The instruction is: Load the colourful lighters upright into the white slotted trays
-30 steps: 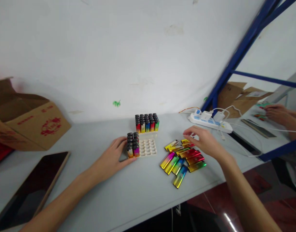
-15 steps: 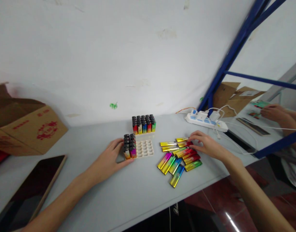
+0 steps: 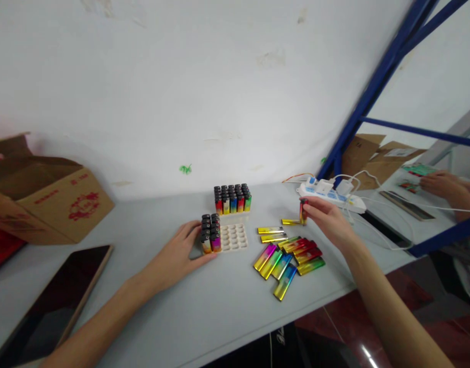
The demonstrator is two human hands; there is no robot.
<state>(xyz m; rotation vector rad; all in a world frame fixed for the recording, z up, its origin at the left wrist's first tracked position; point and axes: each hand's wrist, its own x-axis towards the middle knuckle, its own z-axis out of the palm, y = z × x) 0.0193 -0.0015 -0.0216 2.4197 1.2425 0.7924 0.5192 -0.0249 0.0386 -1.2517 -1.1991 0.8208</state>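
My right hand [image 3: 327, 219] pinches a red and gold lighter [image 3: 303, 212] upright, above the right part of the table. Below and left of it lie several loose metallic lighters [image 3: 283, 271] in yellow, red, green, blue and magenta. My left hand [image 3: 183, 249] closes round the left side of a white tray [image 3: 234, 238] with round-cornered slots, thumb along its front edge. Two rows of upright, black-topped lighters [image 3: 211, 234] fill the tray's left part; slots on its right are bare. Behind it stands a full block of upright lighters [image 3: 233, 199].
A cardboard box [image 3: 51, 199] and a dark tablet [image 3: 59, 301] lie at the left. At the right are a power strip [image 3: 330, 197] with plugs and cables, a dark phone-like slab [image 3: 384, 229] and a blue metal frame [image 3: 367, 102]. Another person's hands [image 3: 442, 184] work beyond it.
My right hand has lifted a red lighter from the pile and turned it upright. My left hand stays at the tray. The whole view has shifted slightly.
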